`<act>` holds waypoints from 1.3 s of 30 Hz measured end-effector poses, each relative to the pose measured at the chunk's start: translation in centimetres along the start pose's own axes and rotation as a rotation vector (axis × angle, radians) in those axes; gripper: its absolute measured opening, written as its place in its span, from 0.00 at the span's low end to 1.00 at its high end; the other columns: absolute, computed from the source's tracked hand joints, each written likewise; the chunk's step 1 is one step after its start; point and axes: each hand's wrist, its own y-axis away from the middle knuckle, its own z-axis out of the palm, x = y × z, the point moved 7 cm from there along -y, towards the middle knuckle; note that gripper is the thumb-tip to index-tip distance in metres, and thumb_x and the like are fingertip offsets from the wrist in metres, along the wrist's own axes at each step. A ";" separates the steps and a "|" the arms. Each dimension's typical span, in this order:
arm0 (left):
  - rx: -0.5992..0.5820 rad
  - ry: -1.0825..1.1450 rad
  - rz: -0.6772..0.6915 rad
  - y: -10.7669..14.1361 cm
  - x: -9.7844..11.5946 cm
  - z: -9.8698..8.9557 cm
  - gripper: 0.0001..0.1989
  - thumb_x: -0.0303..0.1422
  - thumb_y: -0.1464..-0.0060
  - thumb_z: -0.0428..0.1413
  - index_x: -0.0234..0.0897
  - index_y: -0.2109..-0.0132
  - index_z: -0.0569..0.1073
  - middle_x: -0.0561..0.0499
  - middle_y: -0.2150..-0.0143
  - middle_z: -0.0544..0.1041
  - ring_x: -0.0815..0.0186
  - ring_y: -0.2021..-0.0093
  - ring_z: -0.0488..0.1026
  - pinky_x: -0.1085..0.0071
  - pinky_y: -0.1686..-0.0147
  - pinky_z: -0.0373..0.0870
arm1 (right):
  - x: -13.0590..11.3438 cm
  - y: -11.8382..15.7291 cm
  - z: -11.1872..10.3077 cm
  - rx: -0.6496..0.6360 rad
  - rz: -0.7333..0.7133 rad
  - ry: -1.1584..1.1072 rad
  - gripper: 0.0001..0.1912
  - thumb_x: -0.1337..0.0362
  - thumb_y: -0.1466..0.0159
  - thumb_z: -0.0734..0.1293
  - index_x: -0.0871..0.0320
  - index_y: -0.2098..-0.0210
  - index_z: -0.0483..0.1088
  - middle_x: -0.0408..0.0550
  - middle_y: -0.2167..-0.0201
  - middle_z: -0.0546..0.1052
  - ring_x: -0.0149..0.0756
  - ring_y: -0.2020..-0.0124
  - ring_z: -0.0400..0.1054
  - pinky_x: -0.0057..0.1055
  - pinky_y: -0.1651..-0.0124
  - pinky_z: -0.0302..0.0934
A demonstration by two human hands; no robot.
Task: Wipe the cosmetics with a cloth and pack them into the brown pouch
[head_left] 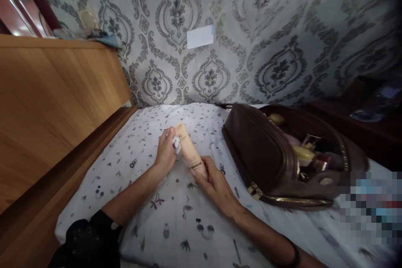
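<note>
Over the printed sheet [166, 213], 1 peach-coloured tube [189, 150] is held at a tilt between the left hand [166, 149] and the right hand [218, 182], apart from the open brown bag [256, 148] to its right. The right hand's fingers are clamped on the tube's lower end; the left hand's fingers are closed on a crumpled white wad [176, 145], set against the tube's left side near the upper end. Step in hand, as judged: wiping the tube's surface. The next move would call for a steady right grip and light pressure from the wad. Markings: the tube bears 1 round emblem near its upper end, small print below it and 1 dark band toward the lower end; at this size the wording cannot be read with confidence, so no brand is recorded. No legible writing is found on the white paper [200, 37] against the patterned wall [238, 42].
</note>
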 end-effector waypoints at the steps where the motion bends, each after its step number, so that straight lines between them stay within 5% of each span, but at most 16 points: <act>1: 0.032 0.001 0.017 -0.3 0.4 -0.3 0.20 0.49 0.48 0.65 0.36 0.68 0.71 0.57 0.74 0.71 0.74 0.73 0.71 0.79 0.71 0.67 | 0.0 0.0 0.0 -0.004 -0.007 0.008 0.17 0.48 0.33 0.59 0.56 0.57 0.62 0.41 0.74 0.68 0.38 0.73 0.65 0.33 0.69 0.57; 5: -0.013 -0.012 -0.046 -0.3 0.2 -0.2 0.23 0.53 0.49 0.63 0.36 0.64 0.73 0.54 0.71 0.75 0.69 0.70 0.75 0.76 0.69 0.70 | 0.6 -0.2 0.4 -0.010 -0.009 -0.012 0.17 0.49 0.35 0.61 0.56 0.58 0.65 0.42 0.72 0.70 0.37 0.72 0.64 0.31 0.69 0.56; 10: -0.356 -0.183 -0.139 3.1 -2.1 2.5 0.29 0.58 0.48 0.59 0.34 0.59 0.74 0.49 0.68 0.77 0.64 0.68 0.76 0.72 0.67 0.71 | 1.2 -0.7 -0.4 0.134 -0.040 -0.065 0.14 0.52 0.40 0.66 0.56 0.62 0.72 0.47 0.67 0.73 0.39 0.66 0.67 0.33 0.63 0.61; 15: -0.629 -0.493 -0.039 5.1 -1.7 3.8 0.25 0.54 0.40 0.53 0.36 0.52 0.75 0.50 0.64 0.76 0.67 0.66 0.72 0.73 0.64 0.68 | 1.4 -0.7 -1.1 0.157 0.011 -0.137 0.07 0.61 0.45 0.68 0.57 0.68 0.71 0.40 0.77 0.69 0.33 0.75 0.61 0.29 0.71 0.56; 19: -0.659 -0.607 0.022 5.1 -0.8 3.0 0.26 0.56 0.39 0.50 0.36 0.53 0.75 0.50 0.63 0.76 0.66 0.63 0.72 0.73 0.61 0.68 | 1.1 -0.7 -1.0 0.126 0.048 -0.367 0.12 0.59 0.48 0.72 0.57 0.67 0.71 0.41 0.75 0.73 0.33 0.73 0.65 0.30 0.69 0.61; 23: -0.689 -0.572 -0.159 5.3 -1.9 1.4 0.30 0.57 0.41 0.51 0.35 0.49 0.72 0.51 0.67 0.74 0.67 0.71 0.72 0.72 0.70 0.70 | 1.0 -1.0 -1.2 0.132 0.087 -0.592 0.19 0.52 0.48 0.76 0.57 0.63 0.72 0.44 0.73 0.76 0.35 0.73 0.69 0.32 0.69 0.64; 28: -0.731 -0.484 -0.311 6.0 -3.2 0.7 0.30 0.47 0.50 0.66 0.36 0.47 0.69 0.49 0.59 0.75 0.65 0.64 0.75 0.69 0.64 0.74 | 0.8 -1.2 -1.9 0.151 0.101 -0.672 0.18 0.53 0.51 0.79 0.57 0.68 0.75 0.42 0.76 0.76 0.30 0.77 0.64 0.30 0.72 0.61; 33: -0.669 -0.442 -0.224 5.7 -2.5 1.0 0.29 0.45 0.51 0.68 0.37 0.48 0.67 0.50 0.59 0.74 0.68 0.66 0.73 0.71 0.65 0.73 | 0.8 -1.2 -1.7 0.108 0.120 -0.663 0.18 0.54 0.50 0.79 0.56 0.64 0.77 0.41 0.76 0.76 0.29 0.77 0.63 0.28 0.74 0.59; 39: -0.616 -0.399 -0.187 5.5 -2.2 0.7 0.31 0.56 0.47 0.59 0.36 0.47 0.67 0.52 0.68 0.76 0.67 0.71 0.74 0.73 0.70 0.70 | 0.5 -1.1 -1.4 0.016 0.102 -0.595 0.19 0.55 0.46 0.76 0.56 0.58 0.76 0.41 0.76 0.77 0.31 0.75 0.67 0.28 0.73 0.60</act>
